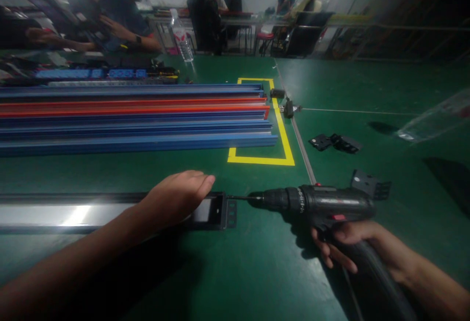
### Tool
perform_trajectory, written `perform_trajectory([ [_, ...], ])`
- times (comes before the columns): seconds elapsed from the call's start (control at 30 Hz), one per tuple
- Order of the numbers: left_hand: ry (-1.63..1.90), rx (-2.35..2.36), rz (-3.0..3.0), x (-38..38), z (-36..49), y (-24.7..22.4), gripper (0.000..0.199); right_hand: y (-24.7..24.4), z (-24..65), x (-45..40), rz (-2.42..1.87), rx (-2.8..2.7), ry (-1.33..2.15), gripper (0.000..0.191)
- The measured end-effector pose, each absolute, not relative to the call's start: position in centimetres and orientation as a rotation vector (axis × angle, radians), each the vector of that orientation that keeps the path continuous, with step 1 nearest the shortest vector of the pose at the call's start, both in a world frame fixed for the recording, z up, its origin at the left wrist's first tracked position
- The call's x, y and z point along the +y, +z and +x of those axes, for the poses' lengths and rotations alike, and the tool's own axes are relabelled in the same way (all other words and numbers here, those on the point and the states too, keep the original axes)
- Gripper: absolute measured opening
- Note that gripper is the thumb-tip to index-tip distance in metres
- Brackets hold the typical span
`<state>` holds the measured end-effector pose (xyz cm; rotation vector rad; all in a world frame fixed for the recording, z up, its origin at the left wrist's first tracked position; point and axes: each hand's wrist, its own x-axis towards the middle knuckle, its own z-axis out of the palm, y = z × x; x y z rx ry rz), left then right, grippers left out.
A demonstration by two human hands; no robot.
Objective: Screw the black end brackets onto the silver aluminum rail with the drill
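Observation:
A cordless drill [330,203] lies level in my right hand [352,247], whose fingers wrap its grip. Its long bit [244,197] points left and reaches the end bracket [230,214] of a long metal channel [91,216] with black edges and a shiny silver middle. My left hand [179,196] is closed over the channel close to that end, thumb towards the bracket. The undersides of its fingers are hidden. Behind the drill's body lies a black bracket [367,184].
Blue and red-orange profiles [135,140] lie across the green table [257,262], over a yellow tape outline [262,161]. Black brackets [336,143] and a plastic bottle [436,115] are at right. Another bottle [179,37] stands at the back. A co-worker's hands [117,32] hold something dark.

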<state>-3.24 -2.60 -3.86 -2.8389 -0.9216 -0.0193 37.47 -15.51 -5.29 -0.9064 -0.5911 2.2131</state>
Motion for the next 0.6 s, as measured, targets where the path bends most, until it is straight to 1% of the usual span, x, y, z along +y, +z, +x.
perform_trajectory([
  [0.33,-0.063,-0.736,-2.765,-2.44,-3.64,-4.44,0.036,-4.56,37.26,-15.32,-0.957,-0.64,2.196,0.034],
  [0.6,-0.091,-0.642,-2.722,-2.15,-3.47,-4.2,0.032,-4.73,37.25,-15.06,-0.937,-0.671,2.182,0.036],
])
